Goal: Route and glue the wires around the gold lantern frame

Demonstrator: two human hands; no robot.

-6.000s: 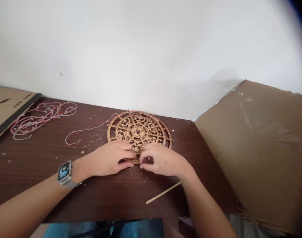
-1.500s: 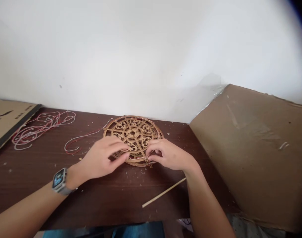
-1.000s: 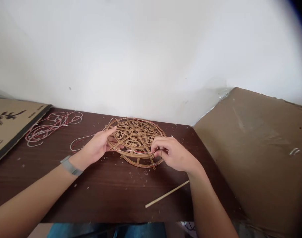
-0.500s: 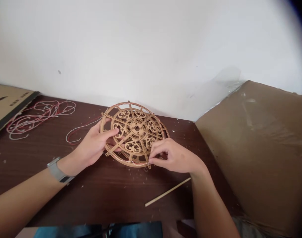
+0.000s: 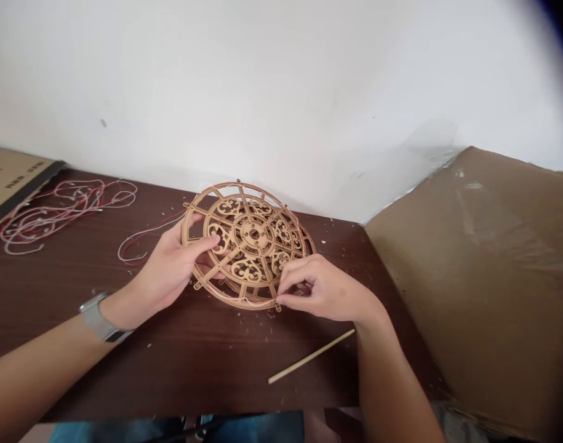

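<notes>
A round, openwork wooden wheel [image 5: 254, 234] with scroll patterns stands tilted above the table, a second ring partly hidden behind it. My left hand [image 5: 170, 264] grips its left side, thumb on the front and fingers behind. Along the wheel's rim runs a thin red and white wire [image 5: 258, 303], and a loose length of it curls on the table to the left. At the lower right rim, my right hand [image 5: 318, 286] pinches the wire between thumb and forefinger. The contact point is small and partly covered by the fingertips.
A thin wooden stick [image 5: 311, 357] lies in front of the wheel. Tangled red and white wires [image 5: 69, 212] rest at the left beside a cardboard box [image 5: 13, 184]. A large brown cardboard piece [image 5: 475, 289] stands at the right. Small chips are scattered over the dark table [image 5: 193, 363].
The view has shifted slightly. Both hands keep their holds on the wheel and the wire, with hardly any visible movement between them.
</notes>
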